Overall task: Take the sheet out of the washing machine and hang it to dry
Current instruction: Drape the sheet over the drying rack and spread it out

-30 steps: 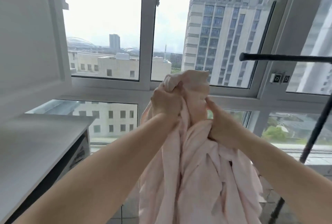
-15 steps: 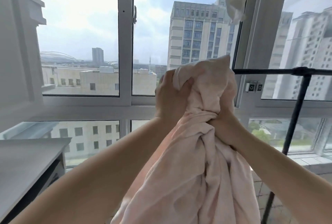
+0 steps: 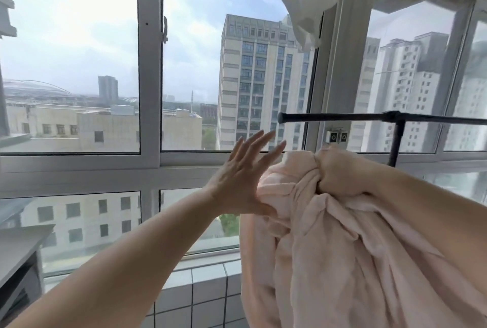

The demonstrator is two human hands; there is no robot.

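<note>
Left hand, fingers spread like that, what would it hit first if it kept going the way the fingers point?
Probably the free end of the black rail, up and right of the left hand; depth is unclear, so it might pass it and reach the window.

Daylit windows (image 3: 150, 64), tiled ledge (image 3: 208, 283)

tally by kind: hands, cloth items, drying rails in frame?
Hands: 2, left hand open beside the cloth, right hand gripping it
Cloth items: 2, pink sheet, white cloth hanging at the top
Drying rails: 1, black rail
Total: 5
</note>
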